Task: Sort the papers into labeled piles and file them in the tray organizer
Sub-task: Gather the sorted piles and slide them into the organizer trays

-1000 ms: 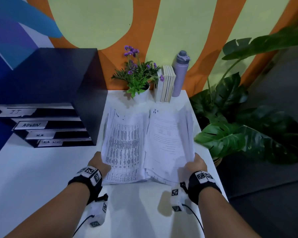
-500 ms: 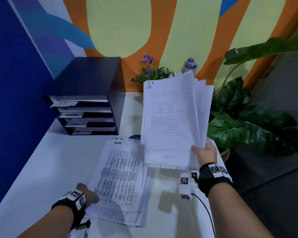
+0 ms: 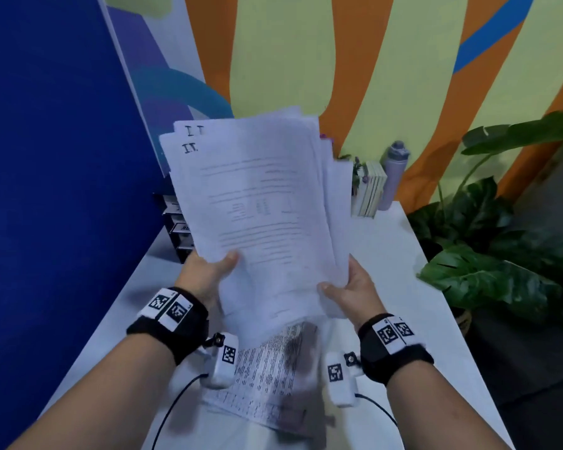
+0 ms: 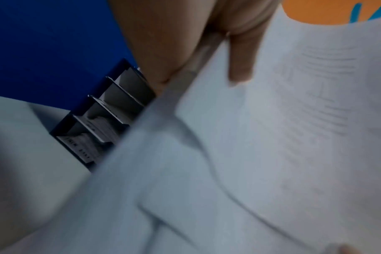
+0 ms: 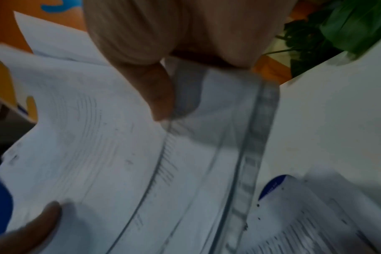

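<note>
White sheets everywhere, basically: the IT stack is up in the air at centre frame, with "IT" handwritten on the top corners of the front two pages. The left hand pinches its lower left edge, thumb on the front, and the right hand clamps the lower right corner the same way. So at least one pile looks sorted and labeled. A second pile of printed tables lies on the white table at the bottom of the frame, not filed. The tray organizer peeks out left of the stack; its labeled slots look mostly empty, though blur makes that hard to call. I'd say sorting's mostly done and filing is only starting.
</note>
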`<action>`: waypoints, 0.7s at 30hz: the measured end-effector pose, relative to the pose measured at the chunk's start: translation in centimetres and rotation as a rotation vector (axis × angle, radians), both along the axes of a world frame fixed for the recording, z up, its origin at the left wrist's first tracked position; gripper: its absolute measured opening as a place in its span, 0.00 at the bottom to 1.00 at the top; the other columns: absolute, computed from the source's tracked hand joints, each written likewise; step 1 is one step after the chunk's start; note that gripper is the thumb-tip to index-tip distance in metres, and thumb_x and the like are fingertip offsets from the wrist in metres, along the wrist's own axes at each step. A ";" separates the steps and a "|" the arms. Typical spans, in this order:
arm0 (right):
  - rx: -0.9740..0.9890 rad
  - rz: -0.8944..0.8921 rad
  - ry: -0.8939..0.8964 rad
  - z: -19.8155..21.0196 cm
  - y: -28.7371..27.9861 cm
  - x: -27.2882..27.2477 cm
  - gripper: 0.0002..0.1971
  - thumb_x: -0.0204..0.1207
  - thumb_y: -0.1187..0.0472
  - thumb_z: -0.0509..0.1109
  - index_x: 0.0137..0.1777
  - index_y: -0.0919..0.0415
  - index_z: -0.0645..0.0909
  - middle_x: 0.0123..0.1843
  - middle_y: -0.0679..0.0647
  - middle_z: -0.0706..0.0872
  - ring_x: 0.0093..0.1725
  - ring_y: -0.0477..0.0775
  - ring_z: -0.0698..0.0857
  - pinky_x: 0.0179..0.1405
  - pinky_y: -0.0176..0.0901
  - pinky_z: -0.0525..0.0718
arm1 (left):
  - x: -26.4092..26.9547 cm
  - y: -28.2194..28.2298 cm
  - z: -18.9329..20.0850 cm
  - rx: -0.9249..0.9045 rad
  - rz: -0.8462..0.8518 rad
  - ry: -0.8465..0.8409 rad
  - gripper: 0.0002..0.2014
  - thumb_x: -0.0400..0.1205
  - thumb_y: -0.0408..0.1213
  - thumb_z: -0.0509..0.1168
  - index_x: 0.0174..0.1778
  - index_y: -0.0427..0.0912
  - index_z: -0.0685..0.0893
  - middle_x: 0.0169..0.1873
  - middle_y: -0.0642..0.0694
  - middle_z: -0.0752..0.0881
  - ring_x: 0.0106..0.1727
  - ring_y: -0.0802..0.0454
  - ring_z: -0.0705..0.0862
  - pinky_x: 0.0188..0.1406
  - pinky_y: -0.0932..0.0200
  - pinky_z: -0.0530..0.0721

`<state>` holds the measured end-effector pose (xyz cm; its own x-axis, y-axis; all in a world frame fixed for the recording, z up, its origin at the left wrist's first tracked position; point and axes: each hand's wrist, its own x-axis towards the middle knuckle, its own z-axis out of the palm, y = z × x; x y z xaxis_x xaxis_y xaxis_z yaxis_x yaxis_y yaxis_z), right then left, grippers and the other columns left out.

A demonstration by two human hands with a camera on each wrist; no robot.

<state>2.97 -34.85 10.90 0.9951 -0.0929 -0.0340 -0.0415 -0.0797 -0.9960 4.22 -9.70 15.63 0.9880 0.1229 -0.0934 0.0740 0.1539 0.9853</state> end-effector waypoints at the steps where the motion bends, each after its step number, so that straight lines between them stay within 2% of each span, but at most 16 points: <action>1: -0.031 0.023 0.017 -0.3 0.7 0.0 0.31 0.66 0.63 0.75 0.72 0.58 0.74 0.66 0.55 0.85 0.64 0.54 0.85 0.68 0.57 0.81 | -0.3 0.3 -0.3 0.059 0.057 -0.019 0.14 0.77 0.23 0.71 0.56 0.40 0.84 0.43 0.51 0.91 0.41 0.60 0.90 0.40 0.64 0.88; 3: -0.011 -0.049 0.058 -0.8 1.8 0.2 0.30 0.68 0.60 0.74 0.72 0.59 0.73 0.66 0.55 0.85 0.65 0.55 0.84 0.69 0.57 0.80 | -1.1 0.8 -1.6 0.118 0.103 -0.024 0.13 0.77 0.20 0.69 0.51 0.41 0.84 0.35 0.54 0.90 0.35 0.61 0.89 0.30 0.70 0.84; 5: 0.072 -0.111 0.103 -1.1 2.8 0.0 0.25 0.70 0.61 0.72 0.68 0.57 0.76 0.62 0.53 0.87 0.62 0.55 0.86 0.68 0.58 0.81 | -2.2 1.1 -2.9 0.135 0.096 -0.010 0.12 0.76 0.20 0.71 0.46 0.42 0.84 0.31 0.56 0.91 0.34 0.58 0.88 0.29 0.71 0.83; 7: 0.101 -0.124 0.113 -1.6 3.4 -0.4 0.26 0.69 0.58 0.71 0.69 0.56 0.77 0.61 0.52 0.88 0.60 0.54 0.86 0.68 0.59 0.81 | -2.8 1.5 -4.0 0.139 0.096 0.012 0.13 0.74 0.20 0.72 0.45 0.42 0.85 0.31 0.57 0.91 0.36 0.56 0.89 0.31 0.70 0.84; 9: 0.093 -0.136 0.101 -2.0 3.6 -0.8 0.27 0.68 0.58 0.74 0.68 0.58 0.78 0.61 0.53 0.88 0.60 0.54 0.87 0.67 0.57 0.82 | -3.0 2.4 -4.8 0.138 0.095 0.051 0.14 0.71 0.21 0.76 0.49 0.39 0.86 0.37 0.51 0.92 0.41 0.52 0.90 0.40 0.62 0.88; 10: 0.119 -0.135 0.085 -1.9 3.7 -1.2 0.26 0.68 0.62 0.76 0.68 0.60 0.78 0.60 0.54 0.88 0.59 0.54 0.87 0.65 0.56 0.83 | -3.1 3.1 -5.3 0.153 0.076 0.070 0.18 0.68 0.23 0.78 0.53 0.37 0.86 0.42 0.47 0.93 0.46 0.49 0.91 0.48 0.55 0.89; 12: 0.214 -0.113 0.081 -2.1 3.6 -1.7 0.28 0.62 0.72 0.78 0.63 0.60 0.79 0.56 0.56 0.89 0.54 0.55 0.89 0.55 0.51 0.87 | -3.8 4.2 -5.6 0.181 0.022 0.098 0.25 0.66 0.27 0.81 0.58 0.36 0.84 0.49 0.43 0.92 0.51 0.45 0.90 0.57 0.45 0.86; 13: 0.258 -0.088 0.075 -2.1 3.6 -1.9 0.29 0.57 0.74 0.77 0.59 0.59 0.79 0.52 0.56 0.89 0.49 0.55 0.89 0.48 0.49 0.87 | -4.1 4.7 -5.7 0.192 0.009 0.102 0.25 0.66 0.27 0.81 0.59 0.36 0.84 0.50 0.43 0.91 0.51 0.45 0.90 0.57 0.46 0.86; 15: 0.316 -0.043 0.057 -1.8 3.7 -2.4 0.27 0.51 0.75 0.72 0.51 0.55 0.78 0.45 0.56 0.86 0.44 0.55 0.85 0.42 0.48 0.83 | -4.8 5.1 -5.5 0.176 -0.001 0.099 0.24 0.68 0.24 0.79 0.59 0.40 0.82 0.50 0.43 0.90 0.51 0.47 0.90 0.51 0.52 0.86; 17: 0.351 -0.017 0.051 -1.4 4.0 -2.6 0.25 0.49 0.77 0.68 0.46 0.52 0.78 0.43 0.57 0.82 0.44 0.56 0.81 0.42 0.46 0.79 | -5.1 5.0 -5.3 0.103 0.006 0.081 0.28 0.68 0.16 0.75 0.59 0.44 0.80 0.51 0.40 0.89 0.52 0.44 0.88 0.50 0.50 0.85; 19: 0.382 -0.001 0.036 -0.5 4.5 -2.7 0.26 0.46 0.77 0.65 0.43 0.50 0.79 0.44 0.56 0.79 0.45 0.55 0.78 0.41 0.45 0.77 | -4.9 4.8 -5.3 0.070 0.075 0.057 0.30 0.67 0.09 0.68 0.58 0.45 0.79 0.50 0.38 0.88 0.52 0.40 0.87 0.48 0.48 0.85; 21: 0.382 0.028 -0.021 0.8 5.1 -2.6 0.28 0.45 0.77 0.63 0.44 0.49 0.79 0.44 0.54 0.80 0.45 0.55 0.78 0.39 0.44 0.76 | -4.7 4.7 -5.2 0.034 0.150 0.046 0.30 0.68 0.07 0.61 0.53 0.47 0.79 0.46 0.40 0.87 0.50 0.38 0.85 0.45 0.50 0.83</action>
